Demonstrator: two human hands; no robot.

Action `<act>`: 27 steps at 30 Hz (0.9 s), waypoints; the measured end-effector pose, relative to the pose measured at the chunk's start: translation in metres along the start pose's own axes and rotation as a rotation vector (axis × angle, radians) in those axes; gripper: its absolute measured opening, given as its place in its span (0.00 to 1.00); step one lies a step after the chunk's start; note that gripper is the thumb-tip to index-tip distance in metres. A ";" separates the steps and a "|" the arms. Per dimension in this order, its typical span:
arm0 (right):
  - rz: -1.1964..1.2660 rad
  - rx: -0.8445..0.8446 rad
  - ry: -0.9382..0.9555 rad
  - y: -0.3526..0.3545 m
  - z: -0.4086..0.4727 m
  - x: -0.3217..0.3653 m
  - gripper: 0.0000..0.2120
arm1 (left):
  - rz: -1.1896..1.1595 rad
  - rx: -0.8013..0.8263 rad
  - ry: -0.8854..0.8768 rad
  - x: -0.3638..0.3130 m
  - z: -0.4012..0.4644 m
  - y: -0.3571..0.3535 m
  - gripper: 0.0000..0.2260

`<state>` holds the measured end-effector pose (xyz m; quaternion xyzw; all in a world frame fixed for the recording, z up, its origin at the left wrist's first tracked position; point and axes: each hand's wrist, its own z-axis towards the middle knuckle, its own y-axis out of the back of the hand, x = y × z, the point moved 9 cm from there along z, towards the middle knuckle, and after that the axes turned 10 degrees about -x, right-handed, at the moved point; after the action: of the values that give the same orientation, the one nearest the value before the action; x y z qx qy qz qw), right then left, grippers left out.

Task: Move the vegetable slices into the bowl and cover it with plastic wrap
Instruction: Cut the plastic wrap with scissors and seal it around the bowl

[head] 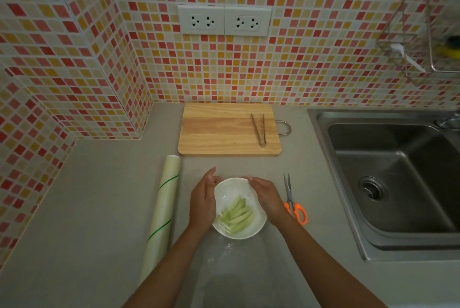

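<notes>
A white bowl [245, 231] stands on the grey counter near me, holding several pale green vegetable slices [236, 213]. A clear sheet of plastic wrap [231, 253] lies over the bowl and trails onto the counter toward me. My left hand [202, 198] presses flat against the bowl's left side with straight fingers. On the bowl's right rim rests my right hand [267, 195], its fingers laid along the far edge. The roll of plastic wrap [163, 210] lies to the left of the bowl.
A wooden cutting board [224, 131] with metal tongs [260, 129] on it lies behind the bowl. Orange-handled scissors [295, 204] lie just right of my right hand. A steel sink [393, 178] fills the right side. Tiled walls close the left and back.
</notes>
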<state>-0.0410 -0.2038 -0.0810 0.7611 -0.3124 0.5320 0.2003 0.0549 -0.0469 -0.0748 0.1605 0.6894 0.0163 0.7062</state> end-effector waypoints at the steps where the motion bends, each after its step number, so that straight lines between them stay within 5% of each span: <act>1: 0.021 -0.046 0.031 0.006 -0.003 0.000 0.12 | 0.023 -0.057 0.040 0.003 0.004 0.005 0.19; 8: 0.127 -0.187 0.058 0.025 -0.015 -0.004 0.13 | 0.258 0.017 0.220 0.020 0.005 -0.003 0.31; 15: 0.165 -0.203 0.044 0.030 -0.016 -0.008 0.13 | 0.188 0.169 0.360 0.035 0.007 -0.019 0.27; 21: 0.119 -0.212 0.038 0.030 -0.016 -0.009 0.13 | 0.051 -0.025 0.267 0.024 0.014 -0.003 0.24; 27: 0.095 -0.218 0.053 0.030 -0.017 -0.006 0.14 | 0.060 0.030 0.469 0.035 0.012 -0.011 0.29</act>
<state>-0.0749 -0.2124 -0.0816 0.7048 -0.3986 0.5239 0.2645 0.0661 -0.0507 -0.1117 0.1830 0.8296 0.0639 0.5236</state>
